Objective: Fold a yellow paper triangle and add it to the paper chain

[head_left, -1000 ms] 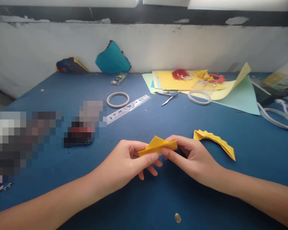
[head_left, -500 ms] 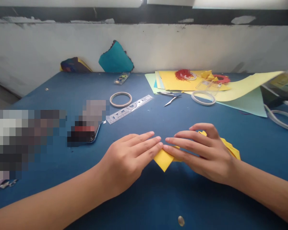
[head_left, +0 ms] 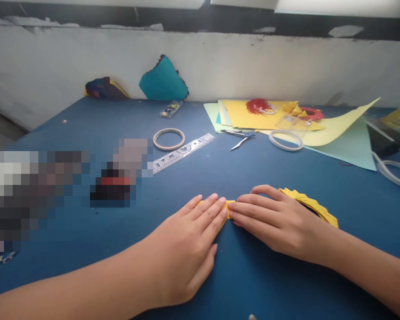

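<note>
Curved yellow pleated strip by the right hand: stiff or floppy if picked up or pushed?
The curved yellow strip is probably light, as it looks like folded paper. Its layered pleats likely make it fairly stiff but crushable under a hard squeeze. Lying arched, it may swivel if pushed at one end.

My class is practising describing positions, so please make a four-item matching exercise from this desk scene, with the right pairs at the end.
Things
1. Ruler
2. Folded paper
3. Curved strip
4. Blue-green card

Descriptions
A. Yellow and pleated, just beyond the right hand
B. Against the wall at the back
C. Yellow, mostly covered by the fingers of the left hand and the right
D. See-through, with cut-out shapes

Right pairs: 1-D, 2-C, 3-A, 4-B
</note>
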Available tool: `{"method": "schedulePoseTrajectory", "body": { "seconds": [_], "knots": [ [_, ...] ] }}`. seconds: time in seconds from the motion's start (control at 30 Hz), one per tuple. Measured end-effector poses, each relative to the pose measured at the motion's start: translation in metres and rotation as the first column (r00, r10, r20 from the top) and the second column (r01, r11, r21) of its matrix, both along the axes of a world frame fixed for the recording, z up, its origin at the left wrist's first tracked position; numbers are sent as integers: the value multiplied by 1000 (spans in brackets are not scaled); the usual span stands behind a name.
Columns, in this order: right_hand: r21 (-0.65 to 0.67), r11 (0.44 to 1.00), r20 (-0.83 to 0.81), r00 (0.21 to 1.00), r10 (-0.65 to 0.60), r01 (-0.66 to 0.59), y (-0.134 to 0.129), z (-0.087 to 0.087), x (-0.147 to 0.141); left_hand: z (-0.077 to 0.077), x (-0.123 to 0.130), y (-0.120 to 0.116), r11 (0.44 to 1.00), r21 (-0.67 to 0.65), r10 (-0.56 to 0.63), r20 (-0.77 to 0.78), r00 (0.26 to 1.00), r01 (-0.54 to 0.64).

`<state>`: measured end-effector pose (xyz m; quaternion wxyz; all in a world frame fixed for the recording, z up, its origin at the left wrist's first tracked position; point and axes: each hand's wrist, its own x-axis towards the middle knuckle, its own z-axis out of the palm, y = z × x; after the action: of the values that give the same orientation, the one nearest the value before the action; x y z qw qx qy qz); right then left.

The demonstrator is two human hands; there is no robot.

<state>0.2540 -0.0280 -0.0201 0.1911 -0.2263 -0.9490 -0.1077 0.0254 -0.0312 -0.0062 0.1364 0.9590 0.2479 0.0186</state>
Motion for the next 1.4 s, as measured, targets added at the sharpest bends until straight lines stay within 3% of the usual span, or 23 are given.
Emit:
{"method": "schedulePoseTrajectory", "body": {
  "seconds": [0.2,0.4,0.57,0.67,0.77,0.97,1.1,1.27,1.4],
  "knots": [
    [-153,988,-113,993,-38,21,2,3,2,2,3,-3,999,-20,32,27,999,-32],
    [-289,956,-162,982,-94,44,4,5,2,-4,7,-14,988,129,82,17,996,-84],
    [-282,959,-195,976,-96,38,3,3,-1,-13,9,-28,879,436,198,34,980,-193],
    [-280,960,-205,975,-88,28,2,2,-3,-14,11,-32,837,496,234,58,970,-232],
    [-279,960,-215,972,-89,26,1,0,-4,-12,12,-30,852,469,230,65,971,-233],
    [-235,972,-144,988,-63,28,7,0,2,-13,10,-22,934,296,195,44,980,-199],
    [-45,999,-50,999,-9,7,9,0,7,-11,8,-20,971,175,168,-13,986,-163],
    [144,989,76,996,36,-47,7,0,11,-4,6,-20,985,84,157,-40,987,-153],
    [91,995,37,999,26,-29,6,-1,9,-2,5,-19,982,59,180,-40,983,-178]
  ]
}}
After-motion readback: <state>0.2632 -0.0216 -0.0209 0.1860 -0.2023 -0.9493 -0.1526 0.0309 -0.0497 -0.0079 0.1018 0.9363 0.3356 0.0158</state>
